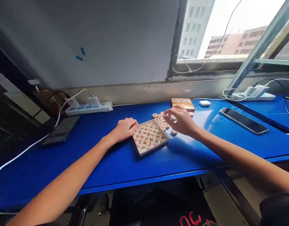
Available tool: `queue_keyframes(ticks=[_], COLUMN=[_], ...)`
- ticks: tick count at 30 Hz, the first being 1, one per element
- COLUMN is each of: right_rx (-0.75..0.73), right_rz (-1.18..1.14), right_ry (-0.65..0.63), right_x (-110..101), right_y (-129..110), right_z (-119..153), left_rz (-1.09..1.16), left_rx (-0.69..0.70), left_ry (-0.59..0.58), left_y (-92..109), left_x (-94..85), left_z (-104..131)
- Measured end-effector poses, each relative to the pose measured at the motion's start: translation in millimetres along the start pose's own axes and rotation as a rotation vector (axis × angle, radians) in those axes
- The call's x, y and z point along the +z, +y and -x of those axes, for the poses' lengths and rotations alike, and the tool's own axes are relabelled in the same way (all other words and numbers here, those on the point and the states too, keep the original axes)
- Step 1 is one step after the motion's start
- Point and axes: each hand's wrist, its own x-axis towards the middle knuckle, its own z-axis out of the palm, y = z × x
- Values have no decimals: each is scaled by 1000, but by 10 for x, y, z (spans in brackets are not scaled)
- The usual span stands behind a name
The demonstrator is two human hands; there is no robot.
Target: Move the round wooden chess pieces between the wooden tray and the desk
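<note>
red-marked pieces (160,123) partly hidden behind right hand (181,121), window (217,34) cut off above

A glossy blue table (121,164) carries a shallow square tray (154,148), with round red-marked pieces (157,120) loose just beyond it. Toward the wall sit a printed box (181,101), a white case (205,103) and a white power strip (105,106), while a phone (243,121) lies at right and a dark flat device (64,129) at left
</note>
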Motion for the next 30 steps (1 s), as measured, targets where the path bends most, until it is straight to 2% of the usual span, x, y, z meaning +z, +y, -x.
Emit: queue_keyframes(ticks=[4, 7, 10, 14, 16, 19, 22, 25, 30], right_rx=[-140, -263, -286, -103, -53, -21, -70, -117, -103], right_rz=[-57, -108, -144, -200, -215, -237, -264, -264, -251], right_ry=[-87, -41, 76, 305, 367, 374, 350, 297, 254], right_x=[283, 359, 281, 84, 23, 6, 39, 82, 152], right_y=[-509, -678, -621, -385, -292, -248, -296, -347, -338], right_z=[-155, -107, -29, -53, -87, -106, -91, -74, -75], left_rz=[-68, -99, -60, 30, 43, 30, 3, -18, -64], left_rx=[-7, -23, -56, -62, -33, 30, 93, 145, 223], left_ry=[5, 28, 61, 115, 169, 258, 291, 240, 97], left_y=[-6, -81, -167, -194, -162, -65, 76, 223, 380], left_x=[-33, -56, -64, -42, -26, -16, -27, -36, 8], left_z=[-5, -12, -8, 5, 10, 23, 58, 110, 170])
